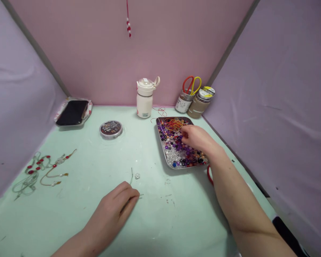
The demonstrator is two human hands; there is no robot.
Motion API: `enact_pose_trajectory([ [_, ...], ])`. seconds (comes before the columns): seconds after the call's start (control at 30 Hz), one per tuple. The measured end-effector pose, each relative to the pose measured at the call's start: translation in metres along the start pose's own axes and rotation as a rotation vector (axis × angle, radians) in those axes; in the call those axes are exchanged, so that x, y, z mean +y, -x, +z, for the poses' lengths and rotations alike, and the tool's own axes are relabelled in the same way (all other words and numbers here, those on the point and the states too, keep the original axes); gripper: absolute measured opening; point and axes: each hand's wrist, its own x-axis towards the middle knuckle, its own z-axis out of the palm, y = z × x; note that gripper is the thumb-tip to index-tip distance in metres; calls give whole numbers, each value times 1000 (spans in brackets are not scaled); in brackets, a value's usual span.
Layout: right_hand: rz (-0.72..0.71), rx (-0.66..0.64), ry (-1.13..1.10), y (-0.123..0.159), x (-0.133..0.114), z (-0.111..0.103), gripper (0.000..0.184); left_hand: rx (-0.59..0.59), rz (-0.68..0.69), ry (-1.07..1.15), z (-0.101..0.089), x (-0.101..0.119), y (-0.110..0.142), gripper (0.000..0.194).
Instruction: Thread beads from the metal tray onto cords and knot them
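Beads [173, 155] are filling the tray [186, 168] beneath my curled right hand [197, 137], its grip unclear; left of the tray, my left hand [113, 203] is pinching thin cord [141, 195], which slackening fingers could drop.

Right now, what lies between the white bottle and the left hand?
A clear bead and thin cord, both nearer the left hand than the bottle, in the head view.

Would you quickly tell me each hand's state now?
Left hand: closed, pinching thin cord.
Right hand: curled over the bead tray; whether holding anything cannot be told.
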Motion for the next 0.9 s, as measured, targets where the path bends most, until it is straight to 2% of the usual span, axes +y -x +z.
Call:
enact_pose_trajectory([
  [0.17, -19, 257, -272, 15, 5, -26, 10, 11, -19, 8, -2, 0, -2, 15],
  [0.23, -33, 344, -410, 28, -4, -38, 11, 28, -36, 17, -3, 0, -2, 16],
  [0.3, -74, 386, -603, 43, -24, -45, 13, 57, -59, 25, -4, 1, -3, 16],
  [0.37, -190, 289, -883, 60, -53, -43, 13, 98, -79, 29, -5, 1, -3, 15],
  [0.43, -295, 94, -1158, 73, -86, -30, 11, 146, -109, 28, -7, 2, -4, 14],
  [0.47, -286, -2, -1280, 77, -102, -20, 9, 164, -129, 31, -7, 1, -5, 14],
  [0.57, -86, -187, -1633, 83, -138, 16, 10, 198, -204, 57, -10, 0, -6, 14],
  [0.7, 48, -190, -1782, 83, -153, 46, 15, 234, -265, 101, -11, -1, -9, 15],
  [0.9, 95, -134, -1836, 84, -151, 52, 15, 250, -251, 119, -10, 0, -12, 14],
])
